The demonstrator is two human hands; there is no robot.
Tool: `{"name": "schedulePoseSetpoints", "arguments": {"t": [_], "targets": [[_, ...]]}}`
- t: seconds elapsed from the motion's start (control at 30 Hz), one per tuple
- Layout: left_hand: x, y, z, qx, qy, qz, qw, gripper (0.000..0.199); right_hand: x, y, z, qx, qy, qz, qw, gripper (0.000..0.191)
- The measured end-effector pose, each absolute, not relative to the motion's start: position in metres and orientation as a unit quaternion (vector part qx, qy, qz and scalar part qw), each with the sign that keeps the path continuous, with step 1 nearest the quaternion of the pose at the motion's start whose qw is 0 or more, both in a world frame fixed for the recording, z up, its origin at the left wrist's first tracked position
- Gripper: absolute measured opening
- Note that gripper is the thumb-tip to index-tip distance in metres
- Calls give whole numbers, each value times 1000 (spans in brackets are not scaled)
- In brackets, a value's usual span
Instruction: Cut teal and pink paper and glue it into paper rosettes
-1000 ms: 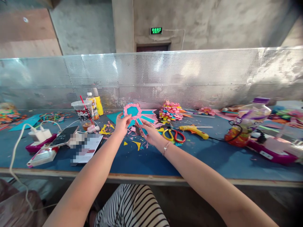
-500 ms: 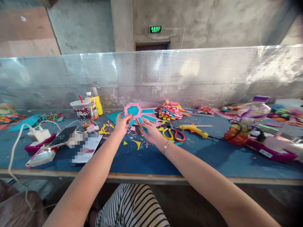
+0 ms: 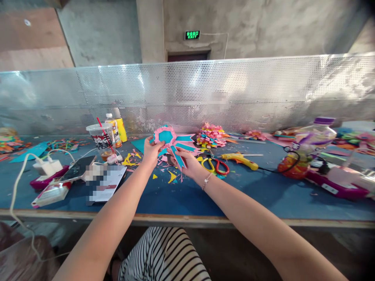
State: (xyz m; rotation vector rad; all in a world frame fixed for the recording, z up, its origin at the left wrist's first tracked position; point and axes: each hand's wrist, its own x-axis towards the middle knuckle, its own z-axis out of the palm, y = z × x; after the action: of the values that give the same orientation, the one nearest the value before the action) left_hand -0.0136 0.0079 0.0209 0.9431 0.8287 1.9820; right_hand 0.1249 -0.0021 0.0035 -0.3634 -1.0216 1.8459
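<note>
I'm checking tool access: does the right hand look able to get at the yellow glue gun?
Probably yes: the glue gun lies uncovered to the right of the right hand, though that hand seems to hold the paper rosette and may need freeing first.

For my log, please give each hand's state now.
Left hand: closed, holding pink-rimmed roundish blue paper piece.
Right hand: closed, holding pink-edged blue paper strip.

The left hand (image 3: 151,154) and right hand (image 3: 191,167) are bare, as are both forearms (image 3: 246,210). A slim, pale, shiny bracelet with a small bright ornament (image 3: 206,180) circles the right wrist. Off-white cloth legwear with narrow black stripes (image 3: 165,253) curves over the lap.
</note>
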Motion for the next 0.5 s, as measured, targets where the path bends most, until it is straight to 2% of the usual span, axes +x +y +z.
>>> {"name": "schedulePoseSetpoints", "arguments": {"t": [0.3,0.4,0.5], "targets": [[-7,5,19,389,320,780,371,63,125,-3,5,-195,-492,677,512,24],[-6,4,20,380,288,781,402,63,125,-3,4,-208,-550,610,532,22],[-4,1,21,376,240,773,452,59,124,-7,6,-208,-628,489,569,23]]}}
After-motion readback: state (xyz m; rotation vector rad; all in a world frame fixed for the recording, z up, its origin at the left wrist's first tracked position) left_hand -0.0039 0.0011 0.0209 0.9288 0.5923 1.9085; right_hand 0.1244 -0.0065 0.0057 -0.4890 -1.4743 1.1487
